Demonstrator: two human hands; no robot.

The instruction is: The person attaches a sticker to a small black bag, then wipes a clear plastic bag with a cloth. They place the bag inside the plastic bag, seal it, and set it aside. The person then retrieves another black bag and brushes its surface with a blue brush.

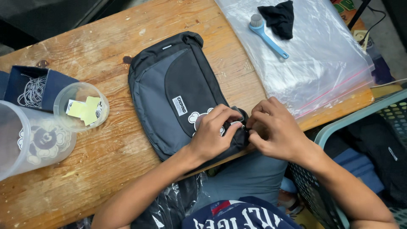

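On the wooden table (127,157), near its front edge, a black and grey shoulder bag (169,91) lies flat, its near corner under both hands. Beyond it to the right, a big clear zip bag (322,68) spreads over the table corner, with a blue brush (267,34) and a black cloth (280,17) on top. At far left stand a frosted plastic cup (32,142), a smaller clear cup (81,106) with yellow paper bits inside, and a dark blue box (32,87) holding beaded chain. Right of the table, a green mesh basket (339,127) holds dark fabric. Left hand (214,133) rests on the bag's near corner, fingers curled and pinched on a small metal piece there. Right hand (275,131) meets it at the same corner, fingertips closed on the bag's edge; exact grip unclear.
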